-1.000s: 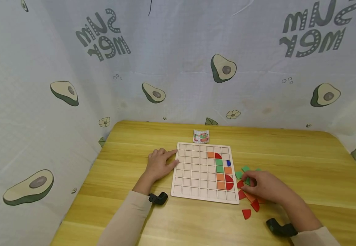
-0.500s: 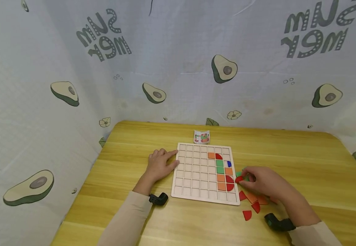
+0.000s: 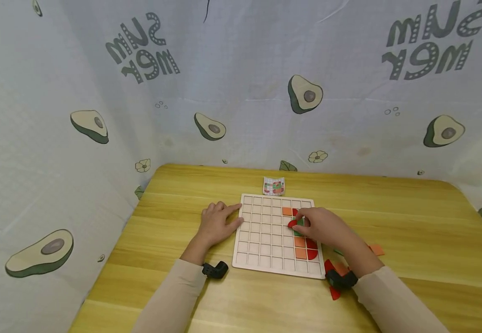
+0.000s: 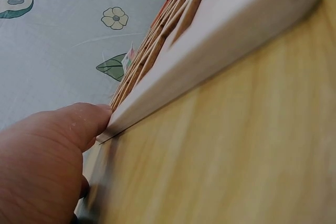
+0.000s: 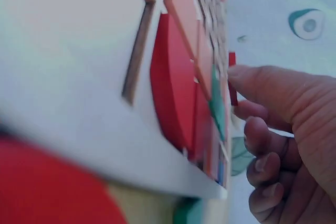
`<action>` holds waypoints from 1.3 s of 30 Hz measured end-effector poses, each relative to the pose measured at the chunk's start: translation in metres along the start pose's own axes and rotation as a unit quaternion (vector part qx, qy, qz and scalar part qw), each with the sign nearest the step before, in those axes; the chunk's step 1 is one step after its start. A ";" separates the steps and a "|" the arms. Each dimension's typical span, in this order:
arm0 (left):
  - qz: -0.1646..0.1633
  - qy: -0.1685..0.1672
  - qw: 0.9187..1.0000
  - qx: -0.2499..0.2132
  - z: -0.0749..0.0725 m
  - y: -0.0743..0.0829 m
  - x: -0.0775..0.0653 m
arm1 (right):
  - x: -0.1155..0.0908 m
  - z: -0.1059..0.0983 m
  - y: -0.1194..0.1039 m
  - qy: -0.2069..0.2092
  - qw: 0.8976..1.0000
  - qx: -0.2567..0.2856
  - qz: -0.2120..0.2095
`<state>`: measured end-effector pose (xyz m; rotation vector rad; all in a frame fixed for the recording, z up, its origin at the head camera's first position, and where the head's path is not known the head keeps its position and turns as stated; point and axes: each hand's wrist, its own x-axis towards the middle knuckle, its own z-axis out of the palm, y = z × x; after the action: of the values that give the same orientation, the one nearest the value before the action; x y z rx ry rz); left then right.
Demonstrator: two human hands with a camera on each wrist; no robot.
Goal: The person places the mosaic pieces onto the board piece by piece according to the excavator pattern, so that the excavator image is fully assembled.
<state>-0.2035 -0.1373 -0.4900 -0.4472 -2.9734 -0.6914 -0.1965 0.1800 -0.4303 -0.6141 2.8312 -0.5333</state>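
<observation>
A pale wooden grid board (image 3: 262, 239) lies on the table, with coloured tiles set in its right-hand cells. My left hand (image 3: 213, 225) rests beside it, thumb and forefinger touching its left edge. Over the green tiles (image 3: 299, 232), my right hand (image 3: 324, 226) pinches a red rounded tile (image 3: 292, 224) between thumb and forefinger. The right wrist view has that red tile (image 5: 232, 80) edge-on, just above the board. Orange tiles (image 3: 300, 253) and a red tile (image 3: 312, 255) sit in lower cells; the blue tile is hidden behind my right hand in the head view.
A small curved pattern card (image 3: 274, 187) stands behind the board. Loose pieces lie to its right, among them an orange tile (image 3: 377, 249) and a red tile (image 3: 334, 293), partly covered by my right forearm. A printed curtain (image 3: 245, 92) hangs behind the table.
My right hand has picked a red tile from the loose pieces and carried it left, over the board. The left hand has stayed at the board's left edge.
</observation>
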 end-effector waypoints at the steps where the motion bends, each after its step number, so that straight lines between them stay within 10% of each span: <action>1: 0.001 0.000 1.000 -0.001 0.000 0.000 0.000 | 0.004 0.001 -0.001 -0.001 1.000 -0.004 0.003; 23: 0.001 -0.001 1.000 0.003 0.003 -0.002 0.002 | 0.020 0.014 0.004 -0.020 1.000 0.002 -0.013; 39: -0.005 -0.004 1.000 0.006 0.003 -0.001 0.002 | -0.017 -0.016 0.032 0.012 0.996 0.059 0.066</action>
<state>-0.2054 -0.1368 -0.4927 -0.4353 -2.9869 -0.6746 -0.1972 0.2189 -0.4259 -0.3984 2.8128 -0.6829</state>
